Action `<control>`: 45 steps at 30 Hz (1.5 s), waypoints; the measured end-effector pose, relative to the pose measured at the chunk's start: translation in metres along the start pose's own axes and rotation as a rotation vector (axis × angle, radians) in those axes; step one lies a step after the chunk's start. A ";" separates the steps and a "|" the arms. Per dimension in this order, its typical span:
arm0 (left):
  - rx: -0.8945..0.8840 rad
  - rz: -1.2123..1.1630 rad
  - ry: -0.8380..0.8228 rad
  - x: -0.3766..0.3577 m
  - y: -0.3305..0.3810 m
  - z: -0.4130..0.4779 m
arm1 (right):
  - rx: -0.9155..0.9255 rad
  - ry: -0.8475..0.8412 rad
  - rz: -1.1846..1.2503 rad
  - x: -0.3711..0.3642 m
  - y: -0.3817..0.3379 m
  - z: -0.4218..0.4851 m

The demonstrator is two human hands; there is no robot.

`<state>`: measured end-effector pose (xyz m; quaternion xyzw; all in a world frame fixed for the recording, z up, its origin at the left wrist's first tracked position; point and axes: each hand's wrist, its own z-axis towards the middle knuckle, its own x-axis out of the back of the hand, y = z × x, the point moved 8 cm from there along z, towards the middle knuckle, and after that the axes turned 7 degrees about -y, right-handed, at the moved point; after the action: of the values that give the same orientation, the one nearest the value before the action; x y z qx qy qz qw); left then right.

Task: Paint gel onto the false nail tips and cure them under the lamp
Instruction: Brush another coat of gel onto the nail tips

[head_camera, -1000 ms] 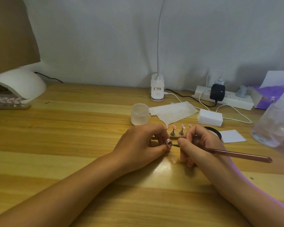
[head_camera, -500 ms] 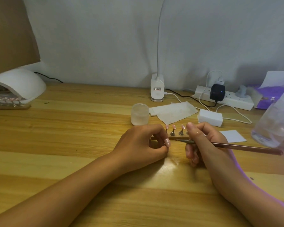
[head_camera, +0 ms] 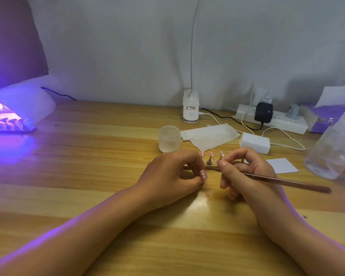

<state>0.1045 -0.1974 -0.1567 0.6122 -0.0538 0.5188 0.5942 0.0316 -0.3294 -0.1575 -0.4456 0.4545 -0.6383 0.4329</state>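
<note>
**Right grip (head_camera: 245,172) on brush, left grip (head_camera: 173,174) on pink tip: brush point off the tip**

Right grip: fingers curled round the brush (head_camera: 287,181) in a pen hold, pinched near the bristle end. Left grip: fingers curled in, with thumb and forefinger pinching one pink tip (head_camera: 203,174) that has white dots and faces up. Whether it sits on a stand can't be seen; the fingers hide that.

Key relation: the brush's long axis runs roughly left-right. The bristle end points left toward the left grip, and the handle trails off right and toward the person. The held tip lies just left of the bristle end and slightly nearer the person. They look close but apart, not touching.

Just behind both grips stands a row of tips (head_camera: 211,155) on small stands, also pink with dots. The curing lamp (head_camera: 28,100) sits well apart at the far left of the surface (head_camera: 108,166). It glows violet, and a strip of tips (head_camera: 8,124) lies under it.

Judgement: painting stage, mid-tip. The next stroke needs a short move of the bristle left and down onto the held tip. For carrying anything to the lamp, the left grip is the nearer one.

Also noted: a frosted jar (head_camera: 169,138) and paper wipes (head_camera: 209,136) beyond the row.
</note>
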 end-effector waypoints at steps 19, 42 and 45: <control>0.000 0.038 0.029 0.001 -0.001 0.000 | 0.012 -0.076 -0.134 -0.007 0.002 0.002; -0.037 -0.005 0.088 0.005 0.001 -0.001 | 0.039 -0.023 0.151 0.000 -0.005 -0.001; -0.061 -0.009 0.102 0.006 0.003 -0.001 | 0.044 -0.048 0.145 -0.001 -0.005 -0.001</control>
<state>0.1043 -0.1939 -0.1511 0.5669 -0.0365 0.5449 0.6167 0.0300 -0.3267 -0.1527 -0.4171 0.4610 -0.6041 0.4986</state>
